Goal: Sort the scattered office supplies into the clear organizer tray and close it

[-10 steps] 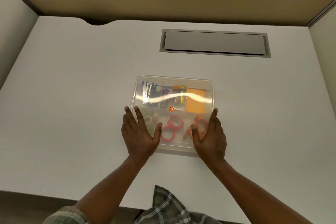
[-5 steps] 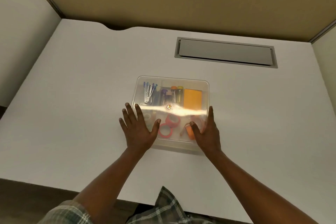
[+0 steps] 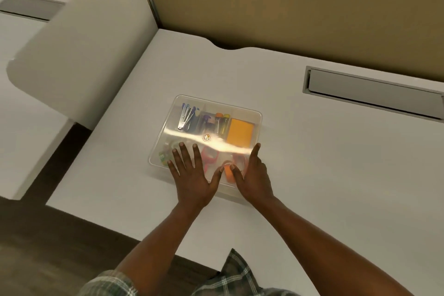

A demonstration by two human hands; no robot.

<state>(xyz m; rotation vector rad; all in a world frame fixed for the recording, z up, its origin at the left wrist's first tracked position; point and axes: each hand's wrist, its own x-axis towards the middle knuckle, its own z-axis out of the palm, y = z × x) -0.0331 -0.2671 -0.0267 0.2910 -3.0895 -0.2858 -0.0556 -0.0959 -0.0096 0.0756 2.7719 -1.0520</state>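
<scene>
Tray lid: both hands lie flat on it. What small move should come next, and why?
Probably one firm downward press along the near edge. The left hand and right hand lie flat, fingers straight, on the near half of the lid. Whether the lid has seated all round cannot be told, so a press would likely settle it before the hands lift.

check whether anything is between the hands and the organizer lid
Nothing visible is. The left hand and the right hand both lie flat, fingers straight, directly on the organizer lid near its front edge.
</scene>
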